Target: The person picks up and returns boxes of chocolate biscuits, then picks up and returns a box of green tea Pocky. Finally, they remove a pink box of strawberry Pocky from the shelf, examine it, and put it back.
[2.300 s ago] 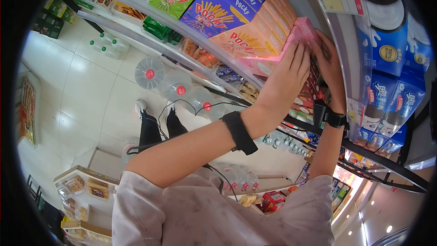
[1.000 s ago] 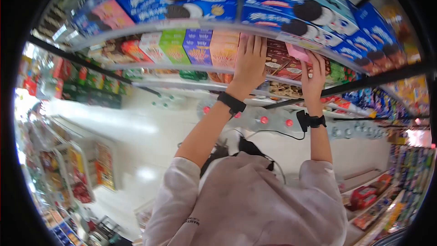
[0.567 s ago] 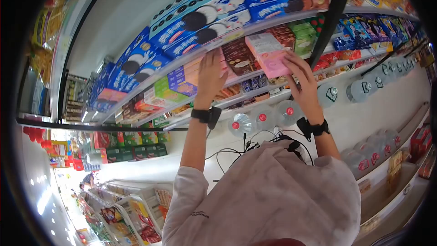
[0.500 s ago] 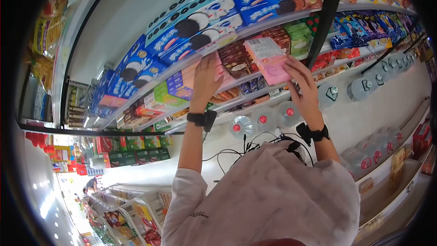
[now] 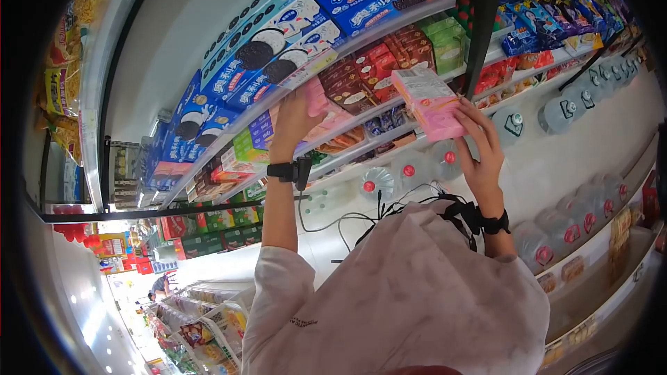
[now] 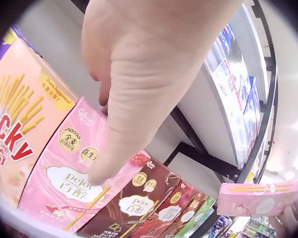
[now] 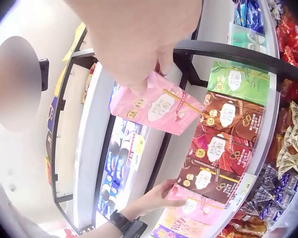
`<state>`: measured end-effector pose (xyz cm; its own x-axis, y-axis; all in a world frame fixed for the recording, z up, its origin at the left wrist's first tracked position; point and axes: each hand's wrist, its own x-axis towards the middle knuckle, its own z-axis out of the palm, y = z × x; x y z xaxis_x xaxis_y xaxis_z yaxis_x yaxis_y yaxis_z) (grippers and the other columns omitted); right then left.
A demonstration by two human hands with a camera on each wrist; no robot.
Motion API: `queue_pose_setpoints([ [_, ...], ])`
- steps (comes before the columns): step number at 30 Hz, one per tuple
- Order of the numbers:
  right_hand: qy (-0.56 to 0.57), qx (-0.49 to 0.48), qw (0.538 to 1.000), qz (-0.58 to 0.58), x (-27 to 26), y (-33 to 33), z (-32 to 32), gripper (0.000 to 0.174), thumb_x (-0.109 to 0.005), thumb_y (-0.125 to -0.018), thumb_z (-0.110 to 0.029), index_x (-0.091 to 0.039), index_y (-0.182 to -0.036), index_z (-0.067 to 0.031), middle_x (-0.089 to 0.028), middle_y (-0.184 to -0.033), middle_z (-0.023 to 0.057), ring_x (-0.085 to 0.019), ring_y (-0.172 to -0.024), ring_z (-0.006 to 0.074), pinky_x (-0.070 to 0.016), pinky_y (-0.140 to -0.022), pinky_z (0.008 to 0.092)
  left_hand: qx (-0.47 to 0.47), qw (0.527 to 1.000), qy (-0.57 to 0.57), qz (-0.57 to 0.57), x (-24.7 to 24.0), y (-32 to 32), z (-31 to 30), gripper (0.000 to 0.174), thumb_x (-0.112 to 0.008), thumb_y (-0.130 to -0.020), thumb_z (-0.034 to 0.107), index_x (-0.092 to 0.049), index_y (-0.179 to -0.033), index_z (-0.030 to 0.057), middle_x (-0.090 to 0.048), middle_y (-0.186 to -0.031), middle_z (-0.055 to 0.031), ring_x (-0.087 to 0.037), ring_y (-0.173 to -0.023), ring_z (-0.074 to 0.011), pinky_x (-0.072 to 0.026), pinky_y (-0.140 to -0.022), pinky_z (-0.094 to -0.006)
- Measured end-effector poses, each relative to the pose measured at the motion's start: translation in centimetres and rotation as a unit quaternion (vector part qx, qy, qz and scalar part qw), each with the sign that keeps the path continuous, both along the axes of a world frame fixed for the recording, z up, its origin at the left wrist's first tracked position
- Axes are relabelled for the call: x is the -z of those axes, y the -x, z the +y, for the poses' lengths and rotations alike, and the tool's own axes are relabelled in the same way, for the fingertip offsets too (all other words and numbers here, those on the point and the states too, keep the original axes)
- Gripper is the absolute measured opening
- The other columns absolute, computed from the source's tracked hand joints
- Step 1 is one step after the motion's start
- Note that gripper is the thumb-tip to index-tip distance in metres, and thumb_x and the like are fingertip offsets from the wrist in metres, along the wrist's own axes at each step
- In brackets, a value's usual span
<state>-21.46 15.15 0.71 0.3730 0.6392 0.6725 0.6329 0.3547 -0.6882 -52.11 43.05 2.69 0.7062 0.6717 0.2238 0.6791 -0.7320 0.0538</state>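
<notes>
In the head view, the left hand (image 5: 294, 125) reaches onto the lower shelf, at the row of pink boxes beside the peach Pocky boxes. The left wrist view shows its thumb lying straight against the front pink Pejoy box (image 6: 69, 183); its other fingers are mostly hidden behind the hand. Out in front of the shelf, the right hand (image 5: 482, 149) pinches a separate pink box (image 5: 429, 104) by its near end. This box is tilted, clear of the rows, as the right wrist view also shows, with the fingers (image 7: 139, 82) at one end.
Brown Pejoy boxes (image 5: 347, 85), red ones and green ones (image 5: 448, 45) stand right of the pink row. Blue biscuit boxes (image 5: 243, 69) fill the shelf above. A black upright post (image 5: 485, 28) rises close to the right hand. Large water bottles (image 5: 410, 167) stand below.
Both hands were together on the pink boxes. The right hand has since moved right and out from the shelf with one pink box. The left hand has stayed at the pink row; the head view has swung.
</notes>
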Motion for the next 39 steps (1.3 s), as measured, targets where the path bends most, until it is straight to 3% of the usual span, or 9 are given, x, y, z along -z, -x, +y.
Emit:
queue_pose_setpoints([
  [6,0.003,0.017,1.000,-0.008,-0.5,-0.1,0.3,0.044,-0.072,-0.087,0.010,-0.069,-0.130,0.0006,-0.065,-0.137,0.0177,-0.060,-0.134,0.0352,-0.0492,-0.112,0.0447,0.004,1.000,0.005,-0.021,-0.5,0.0,-1.2,0.098,-0.090,-0.072,0.026,-0.042,-0.152,-0.0032,-0.054,-0.147,-0.0292,-0.050,-0.137,-0.0466,-0.0391,-0.118,-0.0523],
  [19,0.003,-0.001,1.000,-0.027,-1.4,0.8,0.9,0.043,-0.070,-0.088,0.010,-0.069,-0.129,0.0004,-0.066,-0.136,0.0176,-0.062,-0.133,0.0364,-0.0480,-0.113,0.0457,-0.020,0.996,-0.022,-0.086,0.7,-0.1,-4.3,0.097,-0.091,-0.068,0.017,-0.044,-0.152,0.0032,-0.049,-0.154,-0.0197,-0.042,-0.145,-0.0428,-0.0309,-0.127,-0.0510],
  [30,0.016,-0.027,0.999,-0.036,-1.9,1.7,1.3,0.041,-0.066,-0.091,0.012,-0.066,-0.131,0.0032,-0.062,-0.136,0.0189,-0.061,-0.132,0.0393,-0.0490,-0.113,0.0483,-0.047,0.990,-0.047,-0.126,1.5,-0.2,-7.5,0.087,-0.083,-0.068,0.009,-0.049,-0.147,-0.0019,-0.052,-0.145,-0.0189,-0.048,-0.139,-0.0410,-0.0327,-0.126,-0.0488],
  [31,0.020,-0.033,0.999,-0.038,-2.0,1.7,1.4,0.041,-0.066,-0.092,0.012,-0.065,-0.132,0.0035,-0.061,-0.137,0.0191,-0.061,-0.132,0.0397,-0.0490,-0.113,0.0488,-0.040,0.993,-0.040,-0.108,1.6,-0.2,-7.4,0.086,-0.083,-0.065,0.011,-0.050,-0.142,-0.0091,-0.049,-0.144,-0.0215,-0.044,-0.142,-0.0407,-0.0281,-0.129,-0.0476],
  [34,0.032,-0.045,0.997,-0.044,-2.4,2.1,1.4,0.042,-0.065,-0.093,0.012,-0.062,-0.134,0.0037,-0.058,-0.138,0.0194,-0.060,-0.133,0.0416,-0.0489,-0.113,0.0512,-0.057,0.994,-0.036,-0.083,1.6,-0.1,-8.2,0.084,-0.081,-0.067,0.009,-0.050,-0.143,-0.0090,-0.048,-0.145,-0.0217,-0.044,-0.142,-0.0404,-0.0272,-0.129,-0.0475],
  [35,0.038,-0.048,0.997,-0.046,-2.5,2.3,1.4,0.042,-0.064,-0.093,0.012,-0.062,-0.134,0.0037,-0.058,-0.139,0.0194,-0.059,-0.134,0.0423,-0.0488,-0.114,0.0522,-0.063,0.993,-0.045,-0.086,2.1,0.0,-8.4,0.076,-0.075,-0.071,0.005,-0.051,-0.142,-0.0096,-0.048,-0.145,-0.0223,-0.044,-0.142,-0.0401,-0.0270,-0.129,-0.0474],
  [39,0.045,-0.059,0.996,-0.056,-2.9,3.1,1.8,0.041,-0.063,-0.095,0.012,-0.061,-0.134,0.0037,-0.057,-0.137,0.0193,-0.058,-0.134,0.0448,-0.0485,-0.114,0.0550,-0.090,0.991,-0.060,-0.082,2.6,-0.2,-8.8,0.081,-0.078,-0.069,0.005,-0.051,-0.146,-0.0050,-0.048,-0.147,-0.0197,-0.042,-0.144,-0.0399,-0.0304,-0.128,-0.0479],
])
